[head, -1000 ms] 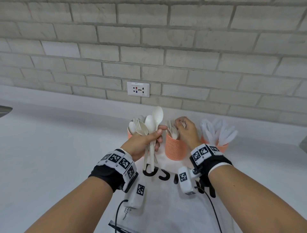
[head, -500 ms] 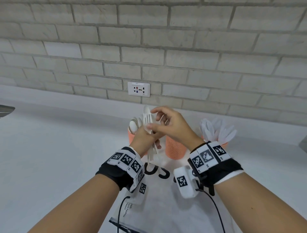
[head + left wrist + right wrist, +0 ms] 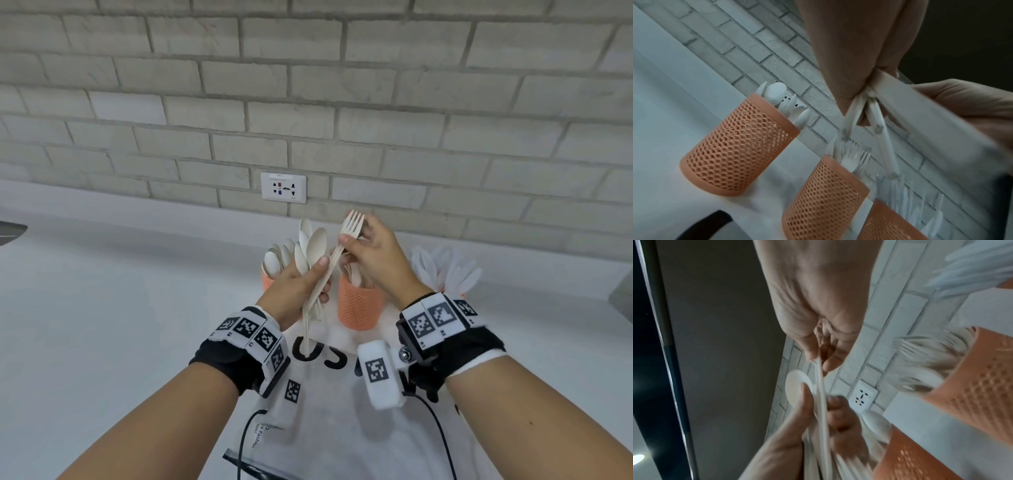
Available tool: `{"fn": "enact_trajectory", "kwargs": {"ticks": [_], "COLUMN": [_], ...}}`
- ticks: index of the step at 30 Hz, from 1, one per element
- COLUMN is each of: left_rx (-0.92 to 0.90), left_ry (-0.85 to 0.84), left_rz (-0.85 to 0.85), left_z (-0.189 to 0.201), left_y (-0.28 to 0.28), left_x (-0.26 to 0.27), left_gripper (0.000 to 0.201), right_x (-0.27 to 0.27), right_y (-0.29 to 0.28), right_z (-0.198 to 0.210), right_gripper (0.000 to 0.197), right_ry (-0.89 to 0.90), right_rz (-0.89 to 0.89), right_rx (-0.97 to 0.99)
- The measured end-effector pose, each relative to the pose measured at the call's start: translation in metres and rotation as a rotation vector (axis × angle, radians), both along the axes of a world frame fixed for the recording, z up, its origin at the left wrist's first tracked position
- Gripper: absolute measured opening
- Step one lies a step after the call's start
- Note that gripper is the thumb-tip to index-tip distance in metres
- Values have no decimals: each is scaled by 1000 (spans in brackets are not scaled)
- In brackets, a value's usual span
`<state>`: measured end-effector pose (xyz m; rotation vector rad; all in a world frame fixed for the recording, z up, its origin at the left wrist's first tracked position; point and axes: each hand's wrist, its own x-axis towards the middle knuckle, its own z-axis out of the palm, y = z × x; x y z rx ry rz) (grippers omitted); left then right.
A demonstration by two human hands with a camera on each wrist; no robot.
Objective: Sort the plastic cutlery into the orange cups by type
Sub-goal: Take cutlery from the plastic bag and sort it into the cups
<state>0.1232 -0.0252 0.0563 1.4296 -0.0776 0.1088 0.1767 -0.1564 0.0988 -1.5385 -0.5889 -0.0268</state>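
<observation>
Both hands work above the white counter: left hand clutches cream plastic spoons; right hand, at its 2 o'clock, pinches a cream plastic fork.

in the head view the right hand covers the rim and near contents of the middle orange cup below its grip. the left hand hides most of the left orange cup behind it. the right orange cup is cut off by the bottom edge of the left wrist view, and hidden behind the right wrist in the head view. the fork handle smears into blur under the pinch in both wrist views.
</observation>
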Motion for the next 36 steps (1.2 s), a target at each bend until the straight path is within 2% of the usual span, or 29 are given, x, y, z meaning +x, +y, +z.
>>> {"fn": "enact_trajectory", "kwargs": {"ticks": [4,6,8,11,14,17,18,20,22,23,25,27,28,30,31,32,33,34,36], "left_rx": [-14,15,53,88,96,108,113,122,125,115,97,91,104,192,268,353,413,432,412], "left_ry": [57,40,26,23,4,-17,-21,-20,-19,-15,0,8,15,39,50,67,72,63,36], "left_rz": [50,71,74,53,48,46,47,54,61,59,44,19,10,22,49,87,140,196,241], "left_z": [0,-2,-2,-3,-4,-2,-1,0,-1,-2,-1,1,2,3,3,3,4,6,11], "left_y": [6,9,10,9,8,9,9,10,9,9,7,6,7,6,6,4,3,2,0], "left_x": [2,3,2,2,2,-1,-2,-2,-2,-1,-3,-6,-10,-7,-2,1,3,2,-2], "left_gripper": [26,24,25,27,22,18,18,17,16,14,10,8,9,13,14,12,6,14,55], "right_x": [14,20,23,28,36,39,36,23,8,2,-6,-6,-6,-7,-8,-10,-12,-12,-13], "right_y": [-22,-33,-38,-36,-38,-36,-34,-24,-12,-6,7,14,16,18,19,22,25,28,33], "right_z": [26,33,26,-5,-40,-53,-50,-35,-16,-9,-5,-7,-9,-12,-13,-15,-18,-22,-24], "right_gripper": [39,39,37,33,25,25,27,29,28,26,15,7,15,51,70,81,80,71,47], "right_ry": [-192,-374,-482,-464,-400,-490,-515,-520,-416,-364,-331,-356,-374,-280,-143,16,148,245,336], "right_rz": [-245,-361,-420,-403,-391,-432,-430,-297,-27,71,134,74,22,0,58,139,222,270,262], "right_rx": [12,-69,-159,-298,-534,-797,-782,-584,-376,-331,-325,-322,-328,-327,-302,-270,-226,-180,-102]}}
